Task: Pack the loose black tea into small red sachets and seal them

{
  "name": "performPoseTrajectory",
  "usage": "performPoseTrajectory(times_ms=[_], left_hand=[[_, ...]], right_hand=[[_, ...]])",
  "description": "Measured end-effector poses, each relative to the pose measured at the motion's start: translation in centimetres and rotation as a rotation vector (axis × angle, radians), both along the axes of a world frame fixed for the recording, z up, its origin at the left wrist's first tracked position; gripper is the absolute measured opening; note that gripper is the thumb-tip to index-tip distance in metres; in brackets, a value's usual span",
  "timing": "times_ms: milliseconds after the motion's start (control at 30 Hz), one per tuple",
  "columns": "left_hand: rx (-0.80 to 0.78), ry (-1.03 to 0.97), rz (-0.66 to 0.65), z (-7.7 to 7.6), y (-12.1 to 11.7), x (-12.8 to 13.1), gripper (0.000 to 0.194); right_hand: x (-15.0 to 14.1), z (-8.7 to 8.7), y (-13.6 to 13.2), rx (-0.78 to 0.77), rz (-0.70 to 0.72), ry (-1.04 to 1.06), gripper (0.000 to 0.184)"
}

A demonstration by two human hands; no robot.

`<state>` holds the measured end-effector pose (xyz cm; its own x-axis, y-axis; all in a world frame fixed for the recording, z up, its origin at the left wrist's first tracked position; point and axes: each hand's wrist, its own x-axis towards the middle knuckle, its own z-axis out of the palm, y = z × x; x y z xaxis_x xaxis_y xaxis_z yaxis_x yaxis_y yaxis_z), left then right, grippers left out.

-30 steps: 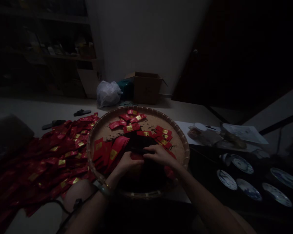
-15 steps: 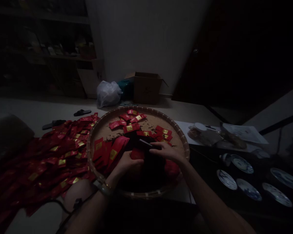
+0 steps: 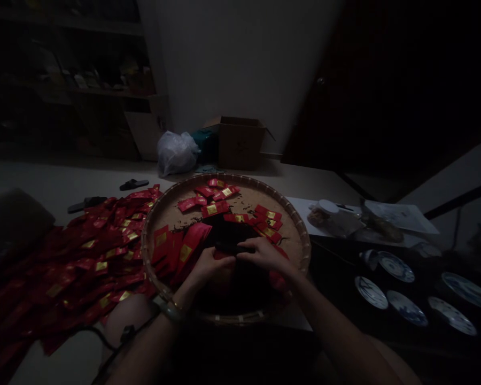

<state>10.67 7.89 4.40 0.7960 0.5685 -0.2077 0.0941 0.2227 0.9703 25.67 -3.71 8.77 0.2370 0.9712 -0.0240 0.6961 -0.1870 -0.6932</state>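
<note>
Both hands meet over a round woven bamboo tray (image 3: 304, 230), low in its near half. My left hand (image 3: 210, 264), with a bracelet and watch-like band at the wrist, is closed on a red packet whose body is mostly hidden in shadow. My right hand (image 3: 266, 254) pinches a thin dark flat tool (image 3: 234, 247), lying level across the packet's top; its exact kind is too dark to tell. Small red packets with gold labels (image 3: 215, 208) lie at the tray's far side, among scattered dark leaf-like bits (image 3: 192, 221). Larger red pouches (image 3: 188, 248) rest left of my hands.
A big heap of red packets (image 3: 100, 266) covers the floor at left, near black slippers (image 3: 133, 184). Behind stand a white plastic bag (image 3: 178, 153) and an open cardboard box (image 3: 241, 144). Blue-and-white plates (image 3: 408, 308) and a white-lidded jar (image 3: 329, 207) are at right.
My right hand has moved slightly left and down toward my left hand. The tool has turned from a slant to nearly level, close against the packet. My left hand has stayed about where it was.
</note>
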Motion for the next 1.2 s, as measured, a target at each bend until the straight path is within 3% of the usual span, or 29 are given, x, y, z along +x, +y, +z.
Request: performPoseTrajectory(times_ms=[433, 633, 733, 833, 933, 1033, 1200], left_hand=[[0.175, -0.077, 0.105, 0.6, 0.1, -0.3, 0.035], [0.044, -0.055, 0.026, 0.0, 0.2, -0.2, 0.039], [-0.026, -0.043, -0.006, -0.1, 0.2, -0.1, 0.055], [-0.027, -0.065, -0.034, -0.1, 0.2, -0.1, 0.058], [0.008, -0.055, -0.04, 0.0, 0.2, -0.2, 0.055], [0.015, -0.019, 0.017, 0.1, 0.2, -0.3, 0.043], [0.08, -0.023, 0.047, 0.3, 0.1, -0.3, 0.026]], right_hand=[[-0.7, -0.2, 0.1, 0.016, 0.004, 0.045, 0.034], [-0.7, -1.4, 0.1, 0.031, -0.029, 0.014, 0.026], [-0.8, -1.3, -0.1, 0.025, -0.015, 0.029, 0.028], [-0.8, -0.9, -0.4, 0.045, -0.02, 0.079, 0.034], [0.1, -0.8, -0.9, 0.094, -0.131, 0.147, 0.042], [1.8, -1.5, -2.0, 0.006, -0.236, 0.079, 0.042], [3.0, -3.3, -3.6, -0.246, -0.266, -0.261, 0.039]])
